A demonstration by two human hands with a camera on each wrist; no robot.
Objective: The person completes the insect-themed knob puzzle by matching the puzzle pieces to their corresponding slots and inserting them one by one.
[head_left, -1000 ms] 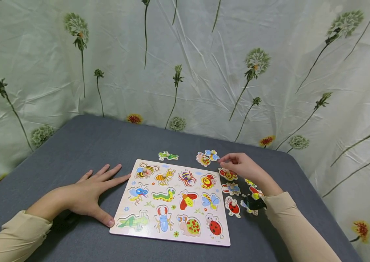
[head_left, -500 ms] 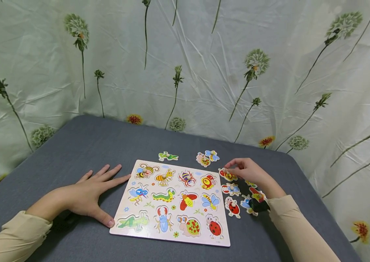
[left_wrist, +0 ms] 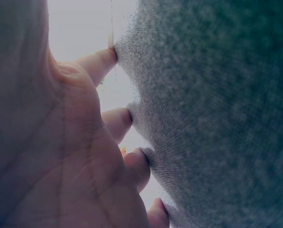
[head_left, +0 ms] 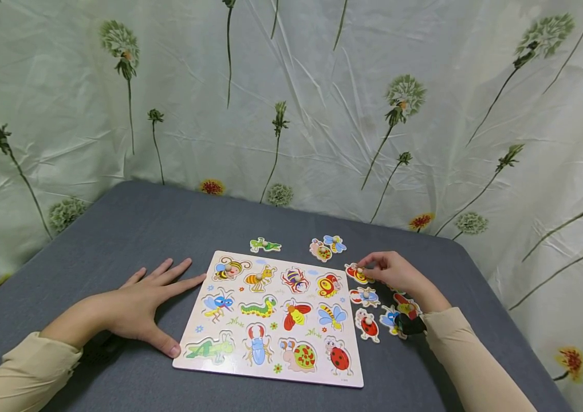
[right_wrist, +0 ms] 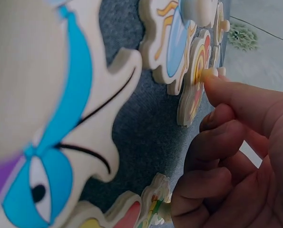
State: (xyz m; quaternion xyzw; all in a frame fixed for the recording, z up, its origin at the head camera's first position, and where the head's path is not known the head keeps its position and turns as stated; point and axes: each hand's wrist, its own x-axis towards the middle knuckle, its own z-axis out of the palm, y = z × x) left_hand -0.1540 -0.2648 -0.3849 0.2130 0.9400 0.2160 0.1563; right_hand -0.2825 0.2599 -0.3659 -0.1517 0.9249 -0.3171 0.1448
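In the head view, my right hand (head_left: 392, 270) pinches the small wooden knob of a red and yellow butterfly puzzle piece (head_left: 353, 273) beside the board's upper right corner. The right wrist view shows the thumb at the knob of this butterfly piece (right_wrist: 194, 90), the other fingers curled below. A pink wooden puzzle board (head_left: 281, 343) printed with insects lies flat before me. Knobs stand on the bee (head_left: 232, 271), the yellow ant-like insect (head_left: 254, 280) and the spider (head_left: 291, 276) in its top row. My left hand (head_left: 137, 309) lies spread on the cloth, thumb and index fingertips at the board's left edge.
Right of the board lie a blue beetle piece (head_left: 371, 296), a ladybug piece (head_left: 366, 329), a mosquito piece (head_left: 389, 318) and a red-winged piece (head_left: 409, 306). Behind it are a grasshopper piece (head_left: 271, 246), a snail piece (head_left: 317, 249) and a dragonfly piece (head_left: 337, 244). A flower-print curtain (head_left: 322, 114) hangs behind.
My right hand has come down and toward me from behind the butterfly piece, and its fingertips have closed on the knob. The left hand and the board have stayed put.
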